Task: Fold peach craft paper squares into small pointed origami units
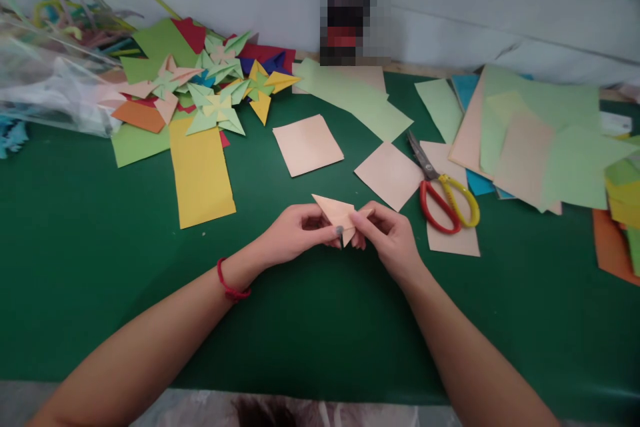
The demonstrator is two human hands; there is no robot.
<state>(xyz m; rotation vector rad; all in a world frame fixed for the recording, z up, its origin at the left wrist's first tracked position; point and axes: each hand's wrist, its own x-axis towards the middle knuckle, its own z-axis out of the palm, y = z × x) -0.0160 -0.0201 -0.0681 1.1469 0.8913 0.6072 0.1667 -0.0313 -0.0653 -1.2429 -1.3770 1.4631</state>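
A small folded piece of peach paper (334, 208) with pointed corners is held up between my two hands over the table. My left hand (300, 230) pinches its left side, thumb in front and fingers behind. On the right side, my right hand (389, 233) grips it the same way. The fingers behind the paper are partly hidden. Just beyond my hands lie a stack of square pale pink paper (308, 145) and another pale pink square (387, 173) turned cornerwise. Scissors (440, 193) with one red and one yellow handle rest near the right hand, on a pale pink sheet (453, 240).
At the back left lie several folded paper stars (217, 107) on coloured sheets, beside a yellow paper rectangle (201, 173) and a clear plastic bag (55, 80). Pale green sheets (573, 167) overlap at the right. The green table (300, 340) meets a wall at the back.
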